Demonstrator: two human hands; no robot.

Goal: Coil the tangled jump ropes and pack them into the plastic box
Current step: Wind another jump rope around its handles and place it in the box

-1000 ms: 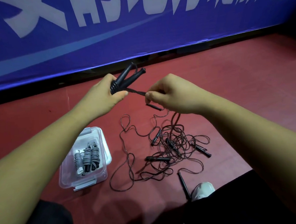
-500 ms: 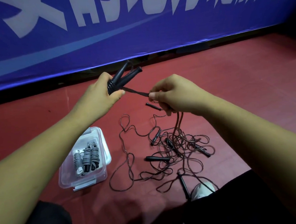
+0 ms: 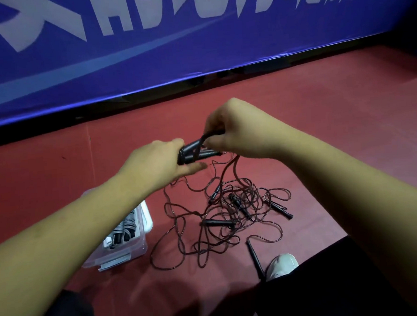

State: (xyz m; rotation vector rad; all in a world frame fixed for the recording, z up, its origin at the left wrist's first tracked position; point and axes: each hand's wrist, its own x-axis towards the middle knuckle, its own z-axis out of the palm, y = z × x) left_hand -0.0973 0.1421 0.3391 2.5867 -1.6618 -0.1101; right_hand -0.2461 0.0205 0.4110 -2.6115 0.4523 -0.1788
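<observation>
a: what are the hands doing?
b: the left hand (image 3: 159, 161) is gripping a pair of black handles (image 3: 189, 156). the right hand (image 3: 237, 134) is pinching a dark cord (image 3: 200, 145) that is looping over them.
a: and the other ropes?
b: the tangled ropes (image 3: 230, 205) are lying on the red floor (image 3: 322, 126) below the hands, just beside the plastic box (image 3: 139, 245), which is holding coiled ropes (image 3: 128, 226).

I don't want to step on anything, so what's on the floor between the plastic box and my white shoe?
In the head view, loose loops of the tangled jump ropes and one black handle lie between the plastic box and the white shoe.
</observation>
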